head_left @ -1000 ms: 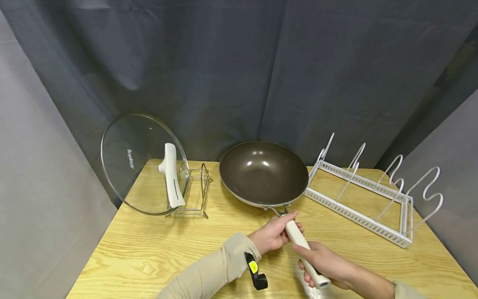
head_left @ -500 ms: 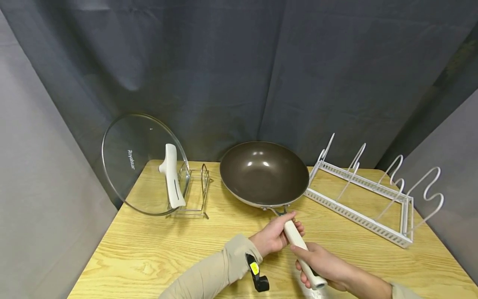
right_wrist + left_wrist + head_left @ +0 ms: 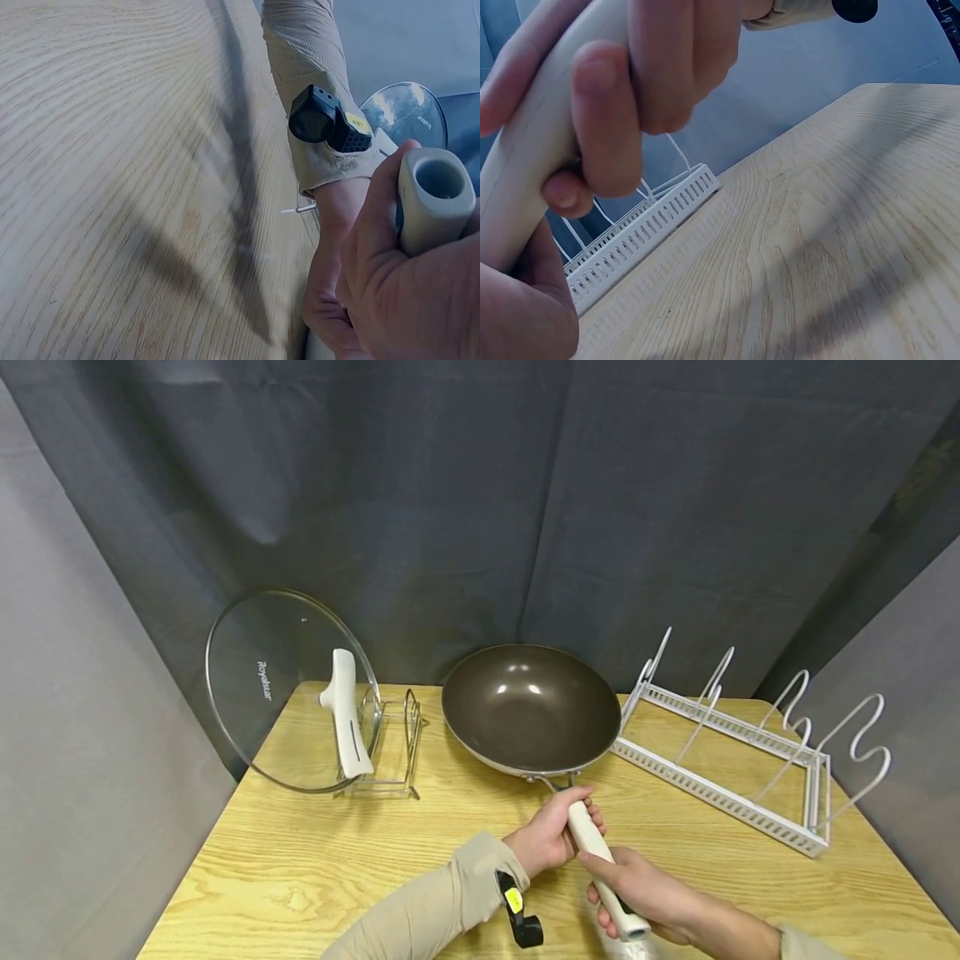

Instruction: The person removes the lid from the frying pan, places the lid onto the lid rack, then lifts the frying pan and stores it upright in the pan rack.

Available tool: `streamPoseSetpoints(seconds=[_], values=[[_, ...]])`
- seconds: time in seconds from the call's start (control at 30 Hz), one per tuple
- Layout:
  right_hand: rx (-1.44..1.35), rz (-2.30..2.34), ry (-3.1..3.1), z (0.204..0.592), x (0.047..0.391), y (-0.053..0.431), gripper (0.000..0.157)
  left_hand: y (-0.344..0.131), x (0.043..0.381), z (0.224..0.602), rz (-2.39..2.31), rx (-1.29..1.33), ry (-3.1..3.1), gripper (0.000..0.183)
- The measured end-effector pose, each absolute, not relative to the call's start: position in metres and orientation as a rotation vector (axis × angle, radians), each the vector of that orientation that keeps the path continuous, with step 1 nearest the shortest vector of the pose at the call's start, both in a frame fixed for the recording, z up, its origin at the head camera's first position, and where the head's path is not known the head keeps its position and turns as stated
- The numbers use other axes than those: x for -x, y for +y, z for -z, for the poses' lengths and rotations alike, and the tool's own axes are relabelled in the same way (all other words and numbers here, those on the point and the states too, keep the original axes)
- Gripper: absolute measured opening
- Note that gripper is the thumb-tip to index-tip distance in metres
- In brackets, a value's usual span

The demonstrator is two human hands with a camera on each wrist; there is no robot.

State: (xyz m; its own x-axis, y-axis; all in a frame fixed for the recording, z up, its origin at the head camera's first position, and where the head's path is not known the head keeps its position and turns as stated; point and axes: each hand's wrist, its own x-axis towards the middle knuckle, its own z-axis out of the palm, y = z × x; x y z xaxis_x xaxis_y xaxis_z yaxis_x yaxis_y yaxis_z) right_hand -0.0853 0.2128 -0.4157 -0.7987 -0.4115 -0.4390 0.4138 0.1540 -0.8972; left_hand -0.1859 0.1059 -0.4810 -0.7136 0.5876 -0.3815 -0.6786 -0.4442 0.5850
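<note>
A dark brown wok (image 3: 531,710) with a cream handle (image 3: 588,831) is at the middle of the table, its bowl opening upward. My left hand (image 3: 551,831) grips the handle close to the bowl, thumb along the top. Farther down, near the handle's end, my right hand (image 3: 637,889) holds it with the thumb across the top. In the left wrist view, curled fingers (image 3: 604,112) wrap the handle. The right wrist view shows the hollow handle end (image 3: 439,187) beside the right hand. The wok's underside is hidden.
At left, a glass lid (image 3: 277,718) with a cream handle stands upright in a small wire rack (image 3: 411,743). On the right lies a white pan rack (image 3: 720,797) with several curved dividers, close to the wok's right rim. A dark curtain (image 3: 480,510) hangs behind the wooden table (image 3: 285,868).
The handle's end and my right hand have shifted slightly left. Both hands keep their hold; the wok's bowl stays almost in place.
</note>
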Motion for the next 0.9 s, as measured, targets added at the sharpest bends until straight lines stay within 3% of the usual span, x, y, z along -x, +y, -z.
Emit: streamPoseSetpoints(seconds=[0.9], values=[[0.016, 1.805, 1.712, 0.423, 0.084, 0.194, 0.036, 0.09, 0.188, 0.479, -2.128, 0.124, 1.031, 0.024]])
